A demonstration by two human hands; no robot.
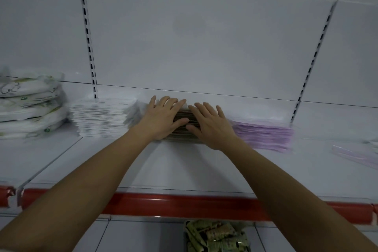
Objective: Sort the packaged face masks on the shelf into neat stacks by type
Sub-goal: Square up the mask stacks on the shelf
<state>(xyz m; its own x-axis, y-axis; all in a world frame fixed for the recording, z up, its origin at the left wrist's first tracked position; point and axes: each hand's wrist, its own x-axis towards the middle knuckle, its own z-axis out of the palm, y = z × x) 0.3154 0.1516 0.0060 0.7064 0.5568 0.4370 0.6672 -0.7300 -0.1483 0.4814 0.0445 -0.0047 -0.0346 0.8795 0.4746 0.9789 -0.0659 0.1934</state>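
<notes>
Left hand (163, 117) and right hand (210, 125) lie flat (fingers spread), arms outstretched.

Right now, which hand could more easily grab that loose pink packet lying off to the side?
The right hand, probably. It rests on the dark stack beside the pink stack, and the loose pink packet lies farther out on that same side. The left hand would have to cross over.
</notes>
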